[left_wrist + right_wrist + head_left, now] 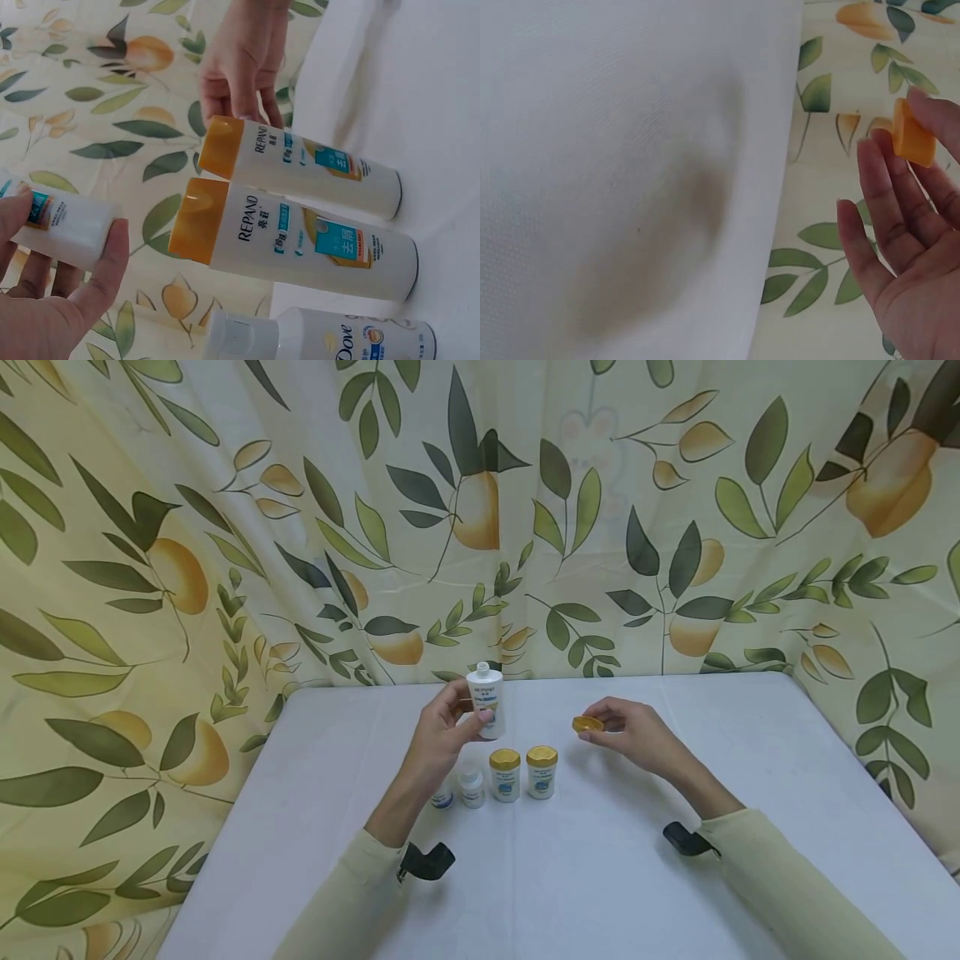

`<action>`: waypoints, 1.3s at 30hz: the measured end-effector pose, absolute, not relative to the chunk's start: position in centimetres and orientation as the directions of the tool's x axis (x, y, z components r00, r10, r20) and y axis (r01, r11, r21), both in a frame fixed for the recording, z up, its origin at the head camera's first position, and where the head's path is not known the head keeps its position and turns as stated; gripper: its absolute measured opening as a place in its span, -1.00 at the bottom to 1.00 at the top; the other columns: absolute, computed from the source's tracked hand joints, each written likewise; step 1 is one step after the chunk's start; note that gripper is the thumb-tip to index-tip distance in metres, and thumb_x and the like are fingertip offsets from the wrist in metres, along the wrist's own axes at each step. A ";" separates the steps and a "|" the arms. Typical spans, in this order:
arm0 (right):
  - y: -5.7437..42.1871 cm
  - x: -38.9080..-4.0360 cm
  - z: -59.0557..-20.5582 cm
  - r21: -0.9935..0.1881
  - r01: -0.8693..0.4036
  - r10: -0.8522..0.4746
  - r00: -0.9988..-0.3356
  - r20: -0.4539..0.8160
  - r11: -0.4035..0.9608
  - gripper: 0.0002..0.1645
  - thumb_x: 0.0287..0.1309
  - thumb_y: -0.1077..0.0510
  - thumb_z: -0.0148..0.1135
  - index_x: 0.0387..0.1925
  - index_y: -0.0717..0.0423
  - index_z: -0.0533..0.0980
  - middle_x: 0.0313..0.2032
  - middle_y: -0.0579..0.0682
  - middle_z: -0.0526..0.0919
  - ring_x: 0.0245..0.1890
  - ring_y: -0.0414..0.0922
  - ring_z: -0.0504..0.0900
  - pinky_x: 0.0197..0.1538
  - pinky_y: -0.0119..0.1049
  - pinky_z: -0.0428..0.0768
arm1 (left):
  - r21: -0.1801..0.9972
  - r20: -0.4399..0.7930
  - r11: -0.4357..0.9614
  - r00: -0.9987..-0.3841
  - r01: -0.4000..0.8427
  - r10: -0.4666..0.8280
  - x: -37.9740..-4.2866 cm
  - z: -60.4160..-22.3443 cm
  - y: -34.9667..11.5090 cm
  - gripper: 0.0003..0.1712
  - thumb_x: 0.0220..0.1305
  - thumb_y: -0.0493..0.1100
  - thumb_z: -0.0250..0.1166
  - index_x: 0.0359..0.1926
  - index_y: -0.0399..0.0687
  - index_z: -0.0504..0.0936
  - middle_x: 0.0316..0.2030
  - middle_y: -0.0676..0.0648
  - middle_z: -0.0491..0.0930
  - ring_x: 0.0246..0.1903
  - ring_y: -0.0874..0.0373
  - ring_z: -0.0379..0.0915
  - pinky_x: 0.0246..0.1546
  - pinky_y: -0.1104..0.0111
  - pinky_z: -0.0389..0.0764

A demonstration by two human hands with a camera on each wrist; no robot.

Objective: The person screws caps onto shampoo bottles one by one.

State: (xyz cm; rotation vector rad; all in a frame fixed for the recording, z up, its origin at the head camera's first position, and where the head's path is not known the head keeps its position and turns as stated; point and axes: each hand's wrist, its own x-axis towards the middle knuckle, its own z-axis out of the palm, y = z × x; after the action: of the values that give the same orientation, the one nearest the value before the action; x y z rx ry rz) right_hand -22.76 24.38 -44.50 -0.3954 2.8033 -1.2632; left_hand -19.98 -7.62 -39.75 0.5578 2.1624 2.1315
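Observation:
My left hand [442, 727] grips a white shampoo bottle [487, 689] upright above the table, its bare neck showing with no cap on it. To the right, my right hand [633, 735] pinches an orange cap [588, 724] between thumb and fingers; the right wrist view shows this cap [913, 139] at the thumb tip. Below the hands stand two white REPAND shampoo bottles [506, 781] [330, 247] with orange caps, side by side. Left of them is a white Dove bottle [472, 789]. Another white bottle [442, 797] is partly hidden behind my left forearm.
A white cloth covers the table [600, 877]. Behind its far edge hangs a curtain [420, 552] printed with leaves and orange fruit. Black wrist cameras [427, 862] sit at both sleeves.

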 end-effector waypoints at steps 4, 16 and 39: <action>24.3 -22.6 -43.9 -0.759 -0.202 -0.233 -0.970 0.067 0.619 -0.53 0.17 -0.09 0.48 -0.01 0.08 0.61 -0.12 0.03 0.72 -0.13 -0.05 0.71 -0.02 -0.19 0.71 | 0.976 0.214 -0.017 -0.937 0.218 0.278 -19.8 -39.9 -7.4 -0.53 0.43 -0.20 0.30 0.30 0.01 0.46 0.13 -0.11 0.53 0.15 -0.04 0.49 -0.02 0.20 0.73; 23.7 -21.7 -41.8 -0.791 -0.236 -0.252 -0.962 0.107 0.565 -0.52 0.19 -0.11 0.45 0.06 0.01 0.63 -0.06 0.00 0.71 -0.12 -0.05 0.68 -0.06 -0.38 0.67 | 0.974 0.215 0.016 -0.946 0.226 0.243 -19.2 -40.2 -6.8 -0.55 0.37 -0.19 0.36 0.24 -0.02 0.53 0.10 -0.07 0.59 0.11 0.03 0.52 0.04 0.09 0.70; 21.7 -20.1 -38.4 -0.835 -0.341 -0.312 -0.925 0.217 0.431 -0.60 0.25 0.06 0.43 0.07 0.07 0.60 -0.02 0.01 0.68 -0.06 -0.03 0.66 -0.01 -0.41 0.66 | 0.958 0.236 0.099 -0.935 0.270 0.264 -18.2 -40.0 -5.7 -0.52 0.32 -0.19 0.41 0.23 0.04 0.54 0.13 0.03 0.59 0.13 0.08 0.52 0.36 -0.01 0.40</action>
State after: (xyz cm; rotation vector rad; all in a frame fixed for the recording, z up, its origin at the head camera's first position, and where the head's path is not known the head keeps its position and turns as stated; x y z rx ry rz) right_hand -20.14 21.66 -38.35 -0.6118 2.6822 -1.5768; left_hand -18.24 -5.71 -40.00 0.5661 2.3324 2.0343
